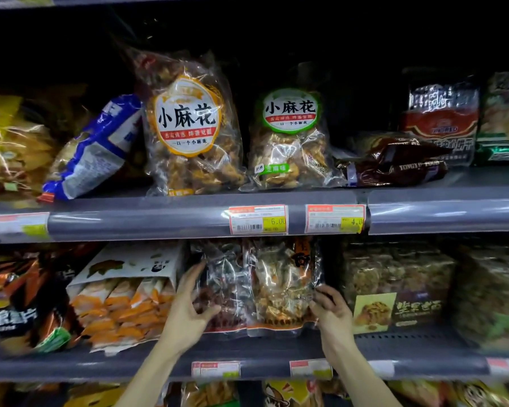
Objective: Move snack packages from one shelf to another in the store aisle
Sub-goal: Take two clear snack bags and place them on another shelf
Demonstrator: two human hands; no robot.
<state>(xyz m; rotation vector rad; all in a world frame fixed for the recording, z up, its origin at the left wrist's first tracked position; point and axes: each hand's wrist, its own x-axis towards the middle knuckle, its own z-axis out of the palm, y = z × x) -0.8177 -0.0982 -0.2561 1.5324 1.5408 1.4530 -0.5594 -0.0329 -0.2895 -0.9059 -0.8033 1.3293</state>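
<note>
Grey metal shelving fills the view of a dim store aisle, its rounded front rails carrying price tags (258, 219). On the lower shelf (394, 345) two clear snack bags stand side by side: a dark-filled bag (224, 286) and a tan-filled bag (279, 286). The left hand (188, 306) has its grip closed on the dark-filled bag's left edge, thumb across the front. The right hand (331, 311) pinches the tan-filled bag's lower right corner. On the upper shelf (423, 201) stand an orange-labelled bag (188, 121) and a green-labelled bag (290, 133), with a brown pack (394, 163) lying flat to their right.
</note>
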